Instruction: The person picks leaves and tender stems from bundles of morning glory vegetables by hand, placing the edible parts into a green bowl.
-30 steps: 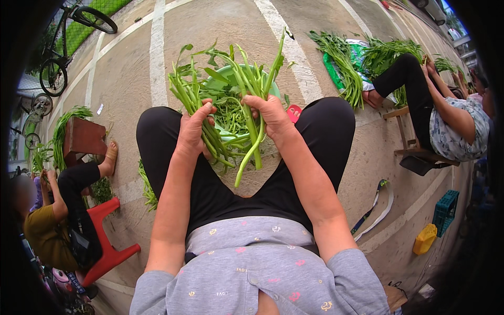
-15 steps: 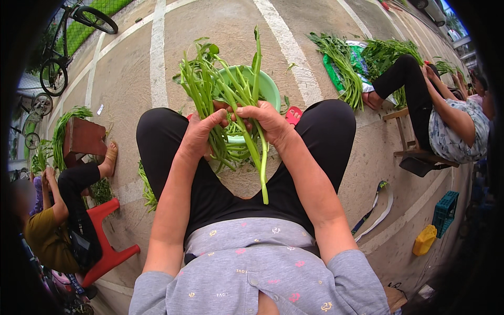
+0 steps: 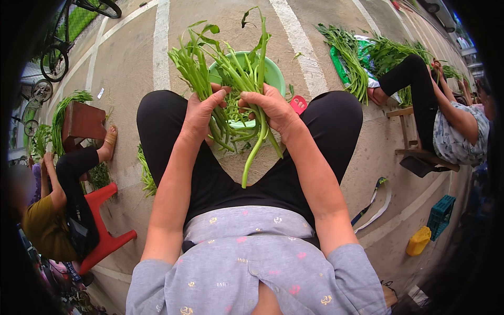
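Between my knees, my left hand (image 3: 199, 116) is closed round a bunch of green water spinach stems (image 3: 190, 67), with the cut ends hanging below the palm. My right hand (image 3: 276, 111) grips a second bunch of water spinach (image 3: 239, 73), its thumb laid across the stems. One long stem from this bunch bends down toward my lap. The two thumbs point at each other with a small gap between. Beneath and beyond my hands stands a pale green basin (image 3: 277, 79), with cut green pieces (image 3: 236, 111) in it, partly hidden by the bunches.
Red slippers (image 3: 298, 104) show beside my right knee. More greens (image 3: 148, 170) lie by my left leg, and a leafy heap (image 3: 346, 58) rests on a sack at right. People sit on both sides, one near a red stool (image 3: 107, 231). A teal crate (image 3: 441, 216) and yellow container (image 3: 419, 240) stand at right.
My hands have drawn slightly apart, leaving a gap between the two bunches. The right bunch has fanned out, and its long stem now bends toward the left at its lower end.
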Demonstrator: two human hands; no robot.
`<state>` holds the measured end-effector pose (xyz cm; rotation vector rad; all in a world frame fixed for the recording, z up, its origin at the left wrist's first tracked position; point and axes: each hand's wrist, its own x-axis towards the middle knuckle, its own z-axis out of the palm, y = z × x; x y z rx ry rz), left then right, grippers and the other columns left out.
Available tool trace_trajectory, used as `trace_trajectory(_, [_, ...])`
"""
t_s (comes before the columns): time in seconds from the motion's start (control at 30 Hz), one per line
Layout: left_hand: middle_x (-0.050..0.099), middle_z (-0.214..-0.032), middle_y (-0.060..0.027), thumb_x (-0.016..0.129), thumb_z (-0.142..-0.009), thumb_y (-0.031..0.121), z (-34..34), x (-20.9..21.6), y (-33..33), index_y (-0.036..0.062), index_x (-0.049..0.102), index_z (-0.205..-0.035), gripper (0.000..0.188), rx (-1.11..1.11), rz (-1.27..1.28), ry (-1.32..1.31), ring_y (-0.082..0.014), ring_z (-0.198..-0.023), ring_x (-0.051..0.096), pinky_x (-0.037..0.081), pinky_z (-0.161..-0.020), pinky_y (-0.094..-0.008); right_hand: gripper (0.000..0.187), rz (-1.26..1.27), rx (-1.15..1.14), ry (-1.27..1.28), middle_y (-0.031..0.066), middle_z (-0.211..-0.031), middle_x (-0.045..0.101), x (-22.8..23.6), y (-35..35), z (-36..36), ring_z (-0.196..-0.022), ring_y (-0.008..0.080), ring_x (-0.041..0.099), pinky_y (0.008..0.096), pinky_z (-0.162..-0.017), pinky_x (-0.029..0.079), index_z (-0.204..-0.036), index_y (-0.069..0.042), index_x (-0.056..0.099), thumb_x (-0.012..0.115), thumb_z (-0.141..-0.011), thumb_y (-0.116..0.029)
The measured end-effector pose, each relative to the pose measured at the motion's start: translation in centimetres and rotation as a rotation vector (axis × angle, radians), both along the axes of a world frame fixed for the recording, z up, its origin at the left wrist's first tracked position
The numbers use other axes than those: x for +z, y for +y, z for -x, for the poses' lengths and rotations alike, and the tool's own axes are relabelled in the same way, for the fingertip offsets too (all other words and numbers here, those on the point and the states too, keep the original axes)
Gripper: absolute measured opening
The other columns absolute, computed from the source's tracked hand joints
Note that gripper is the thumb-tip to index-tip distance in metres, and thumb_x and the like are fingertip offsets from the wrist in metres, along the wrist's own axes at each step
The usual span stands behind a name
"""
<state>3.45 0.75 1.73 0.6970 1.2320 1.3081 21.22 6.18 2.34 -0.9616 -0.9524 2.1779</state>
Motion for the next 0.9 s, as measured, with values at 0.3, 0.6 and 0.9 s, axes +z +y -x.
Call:
trace_trajectory(0.3, [0.063,-0.094,-0.0088,0.065,-0.079,0.011,0.4,-0.7,-0.2,0.0025,0.056,-0.094,0.019,0.146,0.104,-0.043,-0.0115,-0.073,0.052,0.044,-0.067,-0.0249,0.021,0.032,-0.087,0.08,0.0098,-0.079,0.063,0.6,0.7,-1.5,-0.063,0.0151,0.062,0.0221,-0.049,0.048,-0.094,-0.001,0.055,0.06,-0.082,-0.017])
trace_trajectory(0.6, [0.062,-0.103,-0.0103,0.062,-0.075,0.006,0.3,-1.0,-0.2,0.0014,0.057,-0.093,0.019,0.044,0.148,0.042,-0.0133,-0.083,0.052,0.042,-0.077,-0.0284,0.018,0.097,-0.106,0.213,0.0084,-0.079,0.06,1.7,0.7,-2.4,-0.063,0.0139,0.059,0.0208,-0.048,0.048,-0.092,0.001,0.054,0.055,-0.087,-0.017])
trace_trajectory(0.9, [0.061,-0.106,-0.0091,0.061,-0.076,0.007,0.4,-1.5,-0.2,0.0021,0.056,-0.093,0.019,0.079,0.093,0.071,-0.0155,-0.09,0.054,0.041,-0.083,-0.0302,0.017,0.064,-0.062,0.225,0.0087,-0.076,0.061,2.2,0.4,-2.7,-0.06,0.0147,0.06,0.0212,-0.047,0.048,-0.092,-0.001,0.055,0.056,-0.085,-0.017])
